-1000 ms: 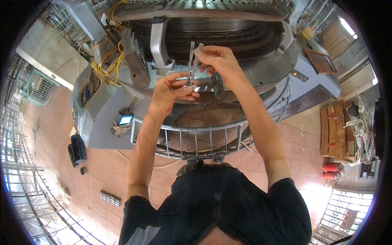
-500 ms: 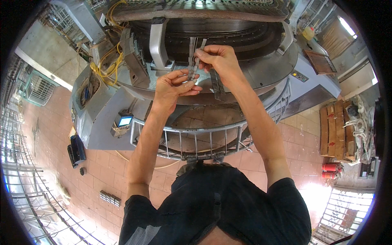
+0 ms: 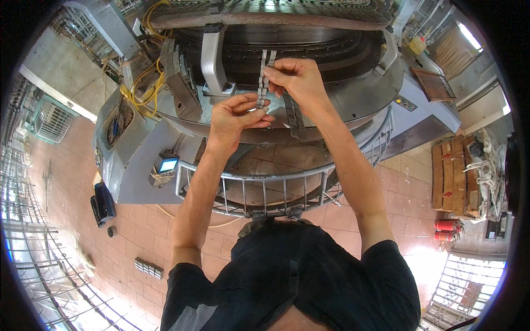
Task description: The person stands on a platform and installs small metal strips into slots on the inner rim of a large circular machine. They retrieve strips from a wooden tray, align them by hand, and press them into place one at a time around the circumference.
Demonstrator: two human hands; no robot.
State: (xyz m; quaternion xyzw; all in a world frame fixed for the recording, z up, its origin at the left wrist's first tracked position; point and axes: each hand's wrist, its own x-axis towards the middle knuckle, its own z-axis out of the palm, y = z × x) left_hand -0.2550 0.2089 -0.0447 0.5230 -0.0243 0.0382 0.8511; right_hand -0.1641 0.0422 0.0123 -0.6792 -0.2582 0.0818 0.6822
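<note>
We see the left hand [image 3: 226, 122] pinching slim metal strips [image 3: 261, 84] low down, the right hand [image 3: 299, 83] pinching higher; strips near-upright over the machine bed's [image 3: 345, 102] near edge.

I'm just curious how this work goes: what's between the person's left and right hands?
The head view shows slim metal strips between the left hand and right hand, held by both.

A silver upright [image 3: 213, 63] is mounted on the curved metal ledge [image 3: 359, 96]; a dark strip [image 3: 293, 117] is positioned at its front edge. On the reddish tiled floor [image 3: 128, 218], a dark case [image 3: 102, 204], a small dark cylinder [image 3: 111, 231] and a segmented block [image 3: 149, 268] are placed.
</note>
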